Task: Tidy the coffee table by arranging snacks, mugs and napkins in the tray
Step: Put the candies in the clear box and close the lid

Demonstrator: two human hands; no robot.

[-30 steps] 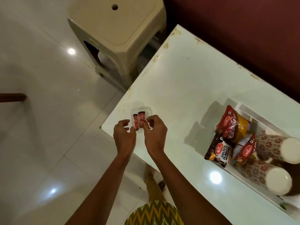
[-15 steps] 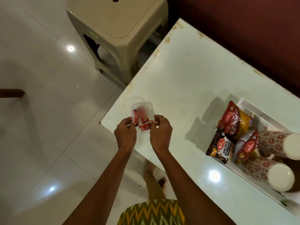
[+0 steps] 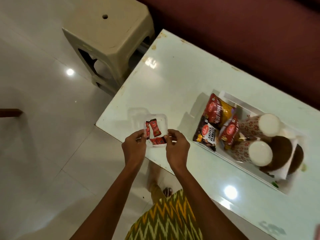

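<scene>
A small clear plastic container [image 3: 161,120] with three red sachets [image 3: 155,130] inside hangs just above the near left corner of the white coffee table [image 3: 176,80]. My left hand [image 3: 134,148] pinches its left rim and my right hand [image 3: 177,146] pinches its right rim. On the right of the table stands a white tray [image 3: 230,98] with red snack packets [image 3: 213,110], a dark salted peanuts packet [image 3: 207,134], two patterned mugs [image 3: 259,150] lying on their sides and brown round items [image 3: 281,153] on white napkins.
A beige plastic stool [image 3: 105,37] stands on the glossy floor beyond the table's left end. A dark red sofa [image 3: 242,28] runs along the table's far side. My feet show under the table edge.
Both hands took hold of the clear container's rims and lifted it slightly off the table toward me; the sachets now lie inside it.
</scene>
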